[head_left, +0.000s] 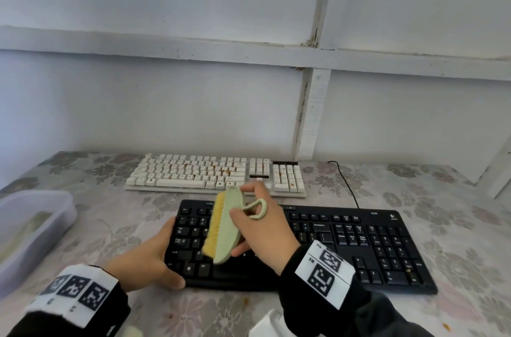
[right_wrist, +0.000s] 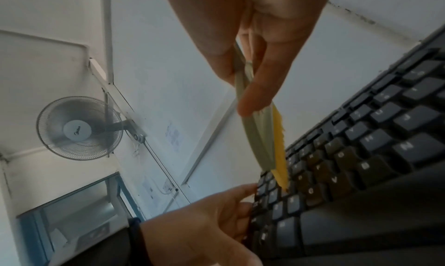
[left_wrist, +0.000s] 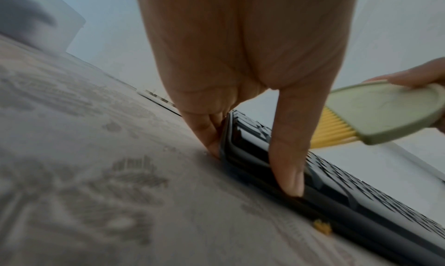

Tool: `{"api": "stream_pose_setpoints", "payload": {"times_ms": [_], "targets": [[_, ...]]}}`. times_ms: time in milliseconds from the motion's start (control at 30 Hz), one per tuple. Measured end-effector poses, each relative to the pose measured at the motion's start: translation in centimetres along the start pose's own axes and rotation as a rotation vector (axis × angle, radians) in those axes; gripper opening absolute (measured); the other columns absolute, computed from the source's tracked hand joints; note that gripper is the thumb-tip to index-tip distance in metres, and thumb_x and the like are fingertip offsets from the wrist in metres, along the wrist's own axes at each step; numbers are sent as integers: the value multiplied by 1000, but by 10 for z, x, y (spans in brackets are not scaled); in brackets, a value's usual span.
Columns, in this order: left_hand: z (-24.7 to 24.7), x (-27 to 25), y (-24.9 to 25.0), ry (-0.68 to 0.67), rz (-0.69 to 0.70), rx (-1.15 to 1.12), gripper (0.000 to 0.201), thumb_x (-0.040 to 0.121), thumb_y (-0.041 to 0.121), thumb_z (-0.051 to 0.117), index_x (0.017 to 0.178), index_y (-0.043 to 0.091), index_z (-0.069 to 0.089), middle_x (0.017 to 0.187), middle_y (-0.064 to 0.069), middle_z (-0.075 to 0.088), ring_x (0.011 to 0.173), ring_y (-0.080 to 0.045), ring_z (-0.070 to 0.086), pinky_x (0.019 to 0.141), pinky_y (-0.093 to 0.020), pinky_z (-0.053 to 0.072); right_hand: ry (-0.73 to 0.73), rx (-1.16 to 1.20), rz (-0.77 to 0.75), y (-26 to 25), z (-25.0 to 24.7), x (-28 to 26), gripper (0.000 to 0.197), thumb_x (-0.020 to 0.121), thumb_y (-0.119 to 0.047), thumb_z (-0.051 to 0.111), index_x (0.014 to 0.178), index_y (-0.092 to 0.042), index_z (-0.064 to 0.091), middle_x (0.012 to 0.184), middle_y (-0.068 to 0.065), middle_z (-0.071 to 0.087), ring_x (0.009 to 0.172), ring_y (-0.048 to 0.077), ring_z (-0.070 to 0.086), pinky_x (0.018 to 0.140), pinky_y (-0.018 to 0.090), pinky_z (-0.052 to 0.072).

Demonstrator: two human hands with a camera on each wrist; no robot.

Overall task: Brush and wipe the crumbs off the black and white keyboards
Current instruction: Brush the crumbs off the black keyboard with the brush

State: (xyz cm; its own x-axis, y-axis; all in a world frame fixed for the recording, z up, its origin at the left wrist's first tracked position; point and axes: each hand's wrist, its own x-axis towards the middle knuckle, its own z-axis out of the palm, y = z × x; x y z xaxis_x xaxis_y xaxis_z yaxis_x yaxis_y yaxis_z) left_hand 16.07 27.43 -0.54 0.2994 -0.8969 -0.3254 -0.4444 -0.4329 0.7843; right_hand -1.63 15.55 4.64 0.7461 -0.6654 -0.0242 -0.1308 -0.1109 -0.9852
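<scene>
A black keyboard (head_left: 345,248) lies near me on the flowered tablecloth, and a white keyboard (head_left: 199,173) with orange crumbs between its keys sits behind it. My right hand (head_left: 262,229) grips a pale green brush (head_left: 228,229) with yellow bristles, tilted over the black keyboard's left keys; the bristles (right_wrist: 280,152) face those keys. My left hand (head_left: 154,259) holds the black keyboard's left end, thumb (left_wrist: 289,156) on its front edge and fingers (left_wrist: 207,133) at the side. A crumb (left_wrist: 321,226) lies on the cloth beside the front edge.
A clear plastic container (head_left: 30,231) stands at the left of the table. A black cable (head_left: 345,182) runs from the black keyboard toward the wall. Small crumbs (head_left: 244,300) dot the cloth in front, and a white object (head_left: 268,323) sits at the near edge.
</scene>
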Motion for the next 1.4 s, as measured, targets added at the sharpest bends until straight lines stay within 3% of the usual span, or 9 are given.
{"api": "stream_pose_setpoints", "payload": {"times_ms": [200,300,400,533,667,867,967,1133,1400], "targets": [[-2,3,-4,-5,9,-22,99,63,-7,75,121,49,18,117,14,55,103,-1,56,74,-10,43,-206,-5,135,9,2,-11,22,87,-10,48,105,-21,44,105,21,56,63,25,61,44,26,53],[-2,3,-4,0,10,-24,102,62,-8,75,125,47,17,117,14,55,102,1,56,73,-8,43,-262,-23,158,6,-2,-13,21,86,-9,49,104,-19,46,97,15,54,57,19,60,42,25,51],[-1,2,-2,-2,15,-5,98,64,-9,73,113,55,18,116,22,49,100,8,51,68,-2,40,-162,70,105,0,-3,-9,19,88,-7,50,104,-16,49,95,9,58,57,16,62,41,26,51],[1,1,1,-18,5,-18,94,67,-9,72,103,58,16,112,30,42,101,12,45,67,1,38,17,126,-7,1,3,2,25,92,-11,52,107,-29,43,104,5,62,75,20,71,50,29,58],[-1,2,-2,-23,5,-56,100,64,-7,75,118,52,16,117,25,46,102,10,48,69,0,40,-67,24,15,7,15,0,26,92,-12,51,111,-27,41,108,8,61,80,21,70,51,27,58],[-2,4,-10,-5,43,-71,106,53,2,78,128,46,18,120,9,56,105,-4,57,82,-19,49,-249,-55,94,8,19,-8,25,88,-13,49,108,-26,42,90,9,50,49,14,57,54,35,59],[-3,5,-11,-15,40,-71,107,53,3,80,129,46,17,119,10,56,101,1,58,79,-14,47,-217,-36,79,-4,13,-4,21,88,-13,50,106,-22,45,102,9,57,65,27,67,53,35,59],[-2,6,-9,-26,21,-72,101,63,-6,77,111,60,16,118,27,46,101,14,50,73,-3,41,-20,58,-49,-7,13,4,27,93,-11,49,115,-25,41,110,9,60,81,27,70,52,30,59],[-1,5,-9,10,25,-31,106,63,-3,78,132,42,11,116,8,55,99,-1,59,76,-13,49,-355,-111,141,-3,14,-1,27,87,-15,52,111,-24,45,98,6,54,69,28,64,50,32,58]]}}
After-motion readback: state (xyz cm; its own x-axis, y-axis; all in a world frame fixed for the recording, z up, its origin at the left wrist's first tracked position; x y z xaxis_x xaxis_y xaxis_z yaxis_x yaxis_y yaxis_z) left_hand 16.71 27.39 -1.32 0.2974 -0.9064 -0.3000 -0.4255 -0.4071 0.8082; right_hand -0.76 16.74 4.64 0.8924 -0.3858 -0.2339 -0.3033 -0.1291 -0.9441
